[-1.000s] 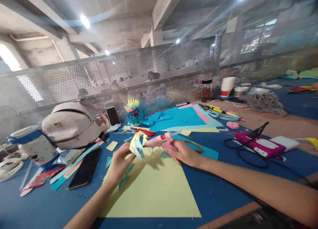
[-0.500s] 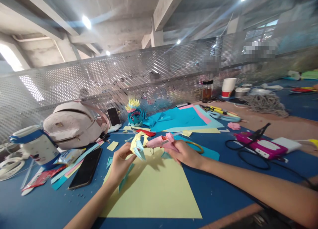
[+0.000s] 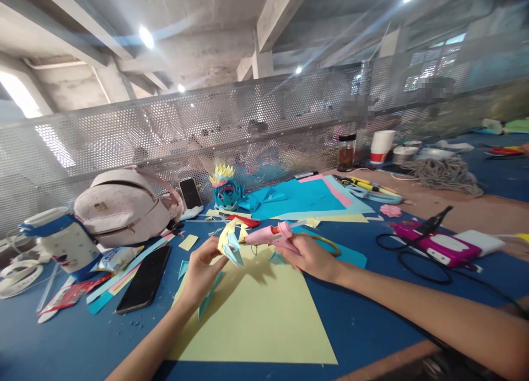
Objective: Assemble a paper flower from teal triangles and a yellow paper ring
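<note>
My left hand (image 3: pixel 205 265) is closed on a folded paper piece (image 3: pixel 231 245) in yellow and light blue, held up over a large pale yellow sheet (image 3: pixel 256 320). In my right hand (image 3: pixel 309 256) is a pink hot glue gun (image 3: pixel 270 236), its nozzle pointing left, at or against the paper piece; I cannot tell whether they touch. Small light-blue folded paper bits (image 3: pixel 210 295) lie beside my left wrist. Behind my hands stands a layered blue and yellow paper ornament (image 3: pixel 227 191).
Left are a backpack (image 3: pixel 119 205), a blue-and-white bottle (image 3: pixel 61 240) and a dark phone (image 3: pixel 144 279). Blue paper sheets (image 3: pixel 297 199) lie at the back, with a red-handled tool (image 3: pixel 243 221) before them. A magenta power strip (image 3: pixel 438 243) with black cable sits right.
Both hands keep nearly the same pose, with the glue gun's tip still at the paper piece. The whole view has shifted very slightly.
</note>
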Tool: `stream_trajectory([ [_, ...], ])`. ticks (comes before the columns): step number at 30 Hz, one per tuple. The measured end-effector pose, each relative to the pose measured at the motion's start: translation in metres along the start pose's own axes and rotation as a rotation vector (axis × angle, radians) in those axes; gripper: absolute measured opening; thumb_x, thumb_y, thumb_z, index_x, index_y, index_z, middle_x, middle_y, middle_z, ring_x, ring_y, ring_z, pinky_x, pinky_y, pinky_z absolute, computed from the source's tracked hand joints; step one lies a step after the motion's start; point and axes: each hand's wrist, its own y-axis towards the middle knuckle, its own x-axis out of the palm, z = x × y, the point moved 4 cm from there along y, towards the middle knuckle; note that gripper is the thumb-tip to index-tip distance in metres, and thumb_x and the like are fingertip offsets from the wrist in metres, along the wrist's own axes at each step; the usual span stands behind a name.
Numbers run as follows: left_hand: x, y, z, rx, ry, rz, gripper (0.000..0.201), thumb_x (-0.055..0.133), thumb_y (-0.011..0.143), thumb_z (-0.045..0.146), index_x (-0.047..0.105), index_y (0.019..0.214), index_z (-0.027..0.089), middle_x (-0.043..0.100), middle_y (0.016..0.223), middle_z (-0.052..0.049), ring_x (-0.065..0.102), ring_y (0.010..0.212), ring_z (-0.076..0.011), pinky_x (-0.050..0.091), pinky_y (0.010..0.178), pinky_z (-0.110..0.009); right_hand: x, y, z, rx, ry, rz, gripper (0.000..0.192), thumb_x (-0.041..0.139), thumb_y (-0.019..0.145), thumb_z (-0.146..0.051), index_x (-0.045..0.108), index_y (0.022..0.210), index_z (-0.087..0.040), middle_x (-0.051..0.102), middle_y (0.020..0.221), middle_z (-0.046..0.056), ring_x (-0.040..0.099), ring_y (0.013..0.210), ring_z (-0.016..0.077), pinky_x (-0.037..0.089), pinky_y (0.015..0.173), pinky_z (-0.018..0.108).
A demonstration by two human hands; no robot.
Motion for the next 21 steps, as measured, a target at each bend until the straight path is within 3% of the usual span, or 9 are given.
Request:
stream_trajectory([
  [7, 0.0001, -0.0008, 0.0011, 0.001, 0.001, -0.001, 0.008, 0.068, 0.080, 0.018, 0.075, 0.084, 0.021, 0.064, 0.085, -0.004, 0.059, 0.084, -0.0183, 0.051, 0.075, -0.025, -0.0023, -0.0007, -0.0007, -0.066, -0.104, 0.091, 0.042, 0.041, 0.093, -0.047, 0.038, 0.060, -0.021, 0.044, 0.052, -0.001, 0.042, 0.050, 0.0132, 0.030, 0.052, 0.026],
  [11, 0.0004, -0.0010, 0.0012, 0.005, -0.001, -0.008, 0.010, 0.067, 0.081, 0.017, 0.075, 0.086, 0.022, 0.064, 0.086, -0.004, 0.059, 0.086, -0.0182, 0.051, 0.077, -0.026, -0.0039, -0.0018, -0.0028, -0.095, -0.145, 0.127, 0.041, 0.042, 0.094, -0.046, 0.044, 0.062, -0.020, 0.050, 0.056, 0.001, 0.045, 0.052, 0.0142, 0.032, 0.053, 0.026],
  [16, -0.0006, -0.0011, 0.0027, 0.027, 0.032, -0.017, 0.012, 0.065, 0.082, 0.017, 0.075, 0.088, 0.022, 0.064, 0.089, -0.005, 0.060, 0.087, -0.0190, 0.052, 0.078, -0.027, -0.0024, -0.0038, -0.0044, -0.189, -0.165, 0.148, 0.032, 0.043, 0.095, -0.041, 0.059, 0.078, -0.019, 0.066, 0.072, 0.005, 0.058, 0.063, 0.0180, 0.037, 0.059, 0.026],
  [21, -0.0023, -0.0017, 0.0029, 0.045, 0.095, -0.005, 0.009, 0.064, 0.083, 0.019, 0.073, 0.083, 0.021, 0.065, 0.089, -0.005, 0.060, 0.086, -0.0191, 0.053, 0.077, -0.028, -0.0003, -0.0067, -0.0019, -0.289, -0.286, 0.245, 0.029, 0.047, 0.094, -0.041, 0.057, 0.078, -0.019, 0.059, 0.058, 0.002, 0.050, 0.049, 0.0152, 0.028, 0.050, 0.027],
])
